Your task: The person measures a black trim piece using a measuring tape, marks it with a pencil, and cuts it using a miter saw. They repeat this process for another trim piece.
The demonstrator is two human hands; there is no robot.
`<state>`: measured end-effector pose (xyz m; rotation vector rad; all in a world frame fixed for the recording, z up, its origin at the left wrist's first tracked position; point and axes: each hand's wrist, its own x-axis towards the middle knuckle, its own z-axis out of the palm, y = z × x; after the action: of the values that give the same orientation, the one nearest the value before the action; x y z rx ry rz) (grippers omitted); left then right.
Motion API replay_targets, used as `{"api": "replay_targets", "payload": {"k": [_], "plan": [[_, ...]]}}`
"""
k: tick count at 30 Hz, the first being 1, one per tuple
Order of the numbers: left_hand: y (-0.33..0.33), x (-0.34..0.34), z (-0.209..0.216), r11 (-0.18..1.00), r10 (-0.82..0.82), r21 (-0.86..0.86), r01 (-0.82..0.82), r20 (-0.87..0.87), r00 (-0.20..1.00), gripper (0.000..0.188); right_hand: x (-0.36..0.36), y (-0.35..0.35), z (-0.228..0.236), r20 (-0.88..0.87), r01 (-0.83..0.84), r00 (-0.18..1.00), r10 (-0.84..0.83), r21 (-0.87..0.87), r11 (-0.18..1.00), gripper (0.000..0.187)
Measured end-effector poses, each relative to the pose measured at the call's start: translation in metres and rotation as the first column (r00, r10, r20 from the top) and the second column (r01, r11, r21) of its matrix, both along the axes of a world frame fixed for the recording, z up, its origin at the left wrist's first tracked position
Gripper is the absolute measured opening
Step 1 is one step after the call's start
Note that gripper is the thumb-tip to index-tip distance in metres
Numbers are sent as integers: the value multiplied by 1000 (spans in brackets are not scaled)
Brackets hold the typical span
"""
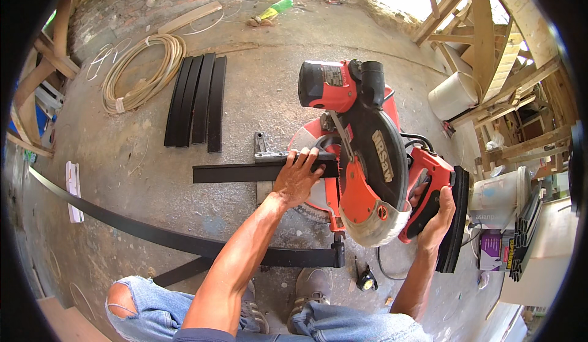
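Observation:
A red and black miter saw [376,140] stands on the concrete floor in front of me. My left hand [296,178] lies over a short black metal bar [233,173], its fingers curled across the bar and the saw's fence [269,156]. The bar's right end sits at the red saw base, beside the blade housing. My right hand [438,214] is wrapped round the saw's red and black handle [433,169]; some of its fingers are hidden behind the grip. The blade itself is mostly covered by the guard [375,201].
Several black bars [195,100] lie side by side beyond, near a coiled hose [144,75]. A long black bar [177,235] crosses the floor before my feet. A tape measure [366,279] lies near my shoe. Buckets [453,95] and timber frames stand at the right.

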<state>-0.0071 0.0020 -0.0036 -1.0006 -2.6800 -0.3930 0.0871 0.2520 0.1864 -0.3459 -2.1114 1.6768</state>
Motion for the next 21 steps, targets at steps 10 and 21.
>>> {"api": "replay_targets", "payload": {"k": [10,21], "plan": [[-4,0,-1,994,-9,105,10,-13,1000,37,-7,-2,9,141,146,984,-112,-267,953,63],[-13,0,12,993,-18,-115,23,41,999,41,-13,-5,22,148,73,989,-3,-467,881,60]]}}
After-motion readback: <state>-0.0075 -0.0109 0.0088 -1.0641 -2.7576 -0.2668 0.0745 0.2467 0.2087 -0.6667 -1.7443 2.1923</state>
